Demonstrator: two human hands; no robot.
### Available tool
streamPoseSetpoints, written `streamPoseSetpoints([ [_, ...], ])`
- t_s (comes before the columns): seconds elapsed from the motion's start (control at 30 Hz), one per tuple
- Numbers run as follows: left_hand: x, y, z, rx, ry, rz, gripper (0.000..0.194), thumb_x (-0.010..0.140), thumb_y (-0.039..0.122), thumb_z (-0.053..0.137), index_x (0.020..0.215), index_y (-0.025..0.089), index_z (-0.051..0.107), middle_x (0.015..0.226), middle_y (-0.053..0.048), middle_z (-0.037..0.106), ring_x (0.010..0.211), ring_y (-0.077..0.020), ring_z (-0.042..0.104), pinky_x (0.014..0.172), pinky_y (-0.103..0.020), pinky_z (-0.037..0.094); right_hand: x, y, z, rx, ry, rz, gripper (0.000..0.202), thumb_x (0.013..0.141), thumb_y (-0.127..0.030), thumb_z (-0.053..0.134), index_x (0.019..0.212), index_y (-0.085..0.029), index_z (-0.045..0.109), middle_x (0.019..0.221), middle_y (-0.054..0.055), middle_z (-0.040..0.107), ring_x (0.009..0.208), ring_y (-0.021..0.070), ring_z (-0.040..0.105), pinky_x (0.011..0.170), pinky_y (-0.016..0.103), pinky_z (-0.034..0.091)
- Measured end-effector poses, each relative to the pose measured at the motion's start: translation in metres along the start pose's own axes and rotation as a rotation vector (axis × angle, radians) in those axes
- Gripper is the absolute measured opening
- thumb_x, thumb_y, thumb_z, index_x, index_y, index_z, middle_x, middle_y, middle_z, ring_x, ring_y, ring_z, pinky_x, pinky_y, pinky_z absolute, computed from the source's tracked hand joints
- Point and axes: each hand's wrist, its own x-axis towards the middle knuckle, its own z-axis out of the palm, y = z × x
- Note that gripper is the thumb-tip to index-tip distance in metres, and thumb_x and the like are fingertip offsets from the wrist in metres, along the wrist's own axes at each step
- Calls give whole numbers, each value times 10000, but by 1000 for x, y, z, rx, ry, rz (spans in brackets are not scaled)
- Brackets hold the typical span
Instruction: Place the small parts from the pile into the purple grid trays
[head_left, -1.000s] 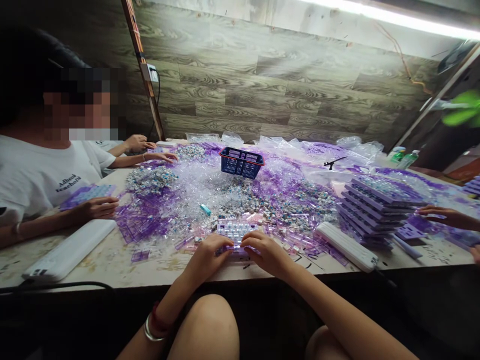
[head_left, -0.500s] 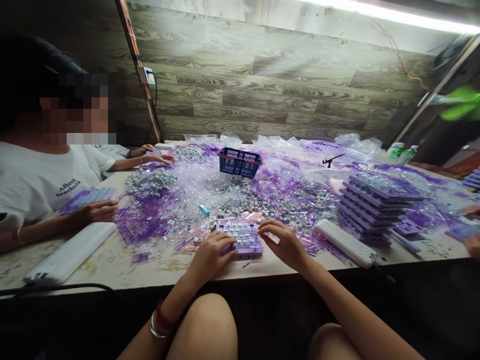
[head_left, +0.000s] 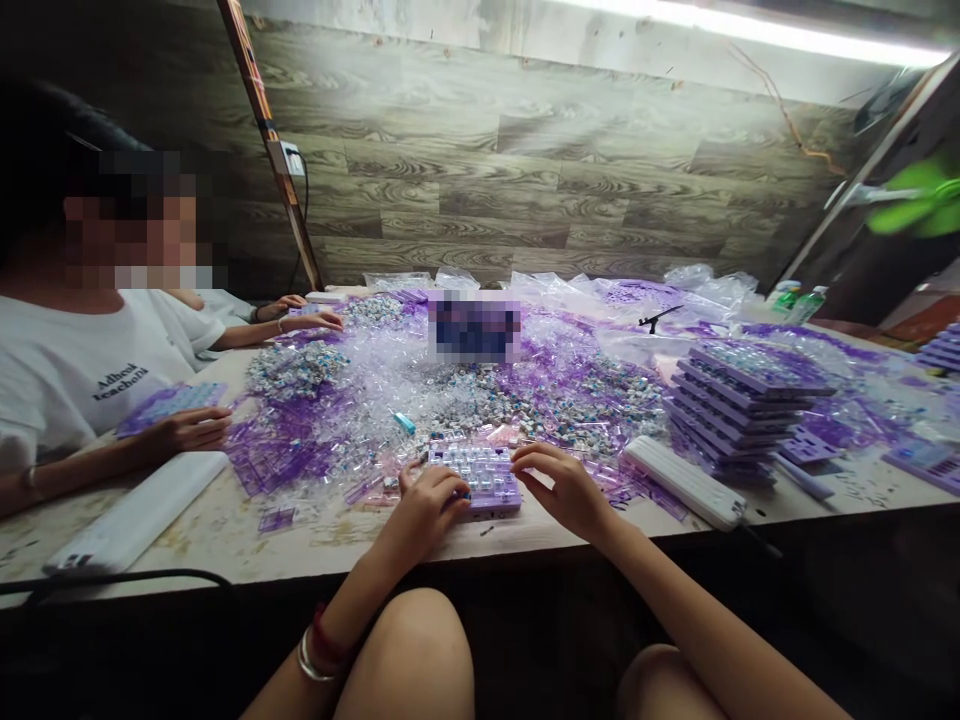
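The lilac keypad board (head_left: pixel 495 485) lies flat at the middle of the table's (head_left: pixel 352 550) near edge, set slightly back from it. Its upper face carries rows of clear, cap-like pieces. Judged by appearance, the board is light, stiff plastic, smooth enough to slide when pushed; the small pieces could be knocked loose. The side walls at mid-length appear the sound place to take hold, clear of the rows.

The left hand (head_left: pixel 429 503) bends over the board's left side near the front corner, one finger raised off to the left; whether it clamps the board cannot be told. The right hand (head_left: pixel 561 485) is at the right side, thumb and fingers parted, fingertips at or just beside the edge; contact cannot be confirmed. The hands are apart from each other.

Compared with one second earlier, when both hands met over the board's front, the hands are now separated and most of the rows are exposed. A co-worker's hand formerly at the far right is gone from view.
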Motion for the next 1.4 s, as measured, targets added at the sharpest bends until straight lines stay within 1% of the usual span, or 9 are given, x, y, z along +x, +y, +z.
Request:
streamPoseSetpoints([
  [0.07, -1, 1, 1, 21, 9, -1, 101, 875, 171, 556, 883, 203, 652, 961, -38, 679, 983, -208, 591, 1089, -519, 182, 1, 0, 0, 1, 4, -8, 106, 875, -132, 547, 850, -189, 633, 910, 79, 674, 857, 190, 642, 776, 340, 530],
  [0.17, -1, 1, 1, 2, 18, -42, 78, 851, 191, 597, 850, 207, 674, 950, -37, 687, 955, -212, 607, 1088, -537, 182, 1, 0, 0, 6, 9, -12, 110, 879, -139, 545, 853, -194, 636, 909, 75, 674, 856, 185, 642, 778, 337, 531],
  [0.3, 0, -2, 1, -41, 37, -91, 66, 810, 207, 650, 813, 225, 713, 920, -32, 699, 907, -212, 629, 1070, -543, 232, 1, 1, 0, 12, 15, -9, 108, 881, -150, 547, 850, -196, 640, 901, 73, 676, 849, 184, 644, 767, 331, 532],
  [0.5, 0, -2, 3, -44, 50, -82, 104, 812, 212, 638, 787, 237, 735, 857, -25, 698, 855, -203, 643, 1036, -524, 306, 2, 0, 0, 17, 8, -7, 112, 886, -168, 544, 854, -199, 647, 896, 70, 675, 846, 183, 645, 769, 327, 531],
  [0.7, 1, 2, -2, -53, 33, -141, 46, 790, 235, 670, 827, 224, 695, 915, -33, 700, 936, -232, 625, 1062, -566, 240, 3, -1, 0, 22, 0, -7, 120, 885, -163, 537, 848, -198, 646, 895, 68, 681, 851, 185, 648, 769, 324, 534],
  [0.87, 0, 2, -7, -88, 64, -175, 275, 766, 277, 681, 1016, 204, 593, 954, -52, 676, 886, -230, 624, 1056, -592, 215, 3, -2, 4, 29, -7, -5, 118, 886, -172, 535, 853, -199, 645, 897, 72, 679, 852, 181, 649, 773, 314, 528],
  [1.0, -4, -1, -7, -97, 147, -114, 401, 793, 287, 644, 1172, 228, 525, 1108, -83, 650, 968, -235, 617, 1081, -548, 197, 0, -8, 17, 18, -21, -6, 120, 880, -148, 531, 849, -190, 639, 888, 71, 682, 839, 183, 640, 768, 321, 513],
  [1.17, -6, 0, -7, -52, 91, -69, 132, 835, 247, 599, 956, 239, 649, 1009, -39, 694, 1003, -238, 611, 1090, -543, 155, 0, -15, 33, -20, -115, -33, 109, 865, -126, 559, 847, -187, 647, 877, 66, 692, 832, 184, 630, 779, 321, 486],
  [1.4, -6, 1, -8, -18, 86, -133, 74, 828, 262, 607, 865, 229, 663, 957, -34, 696, 971, -233, 614, 1063, -511, 217, 3, -14, 38, 3, -135, -7, 96, 837, -96, 598, 855, -176, 647, 879, 58, 697, 835, 187, 624, 787, 323, 481],
])
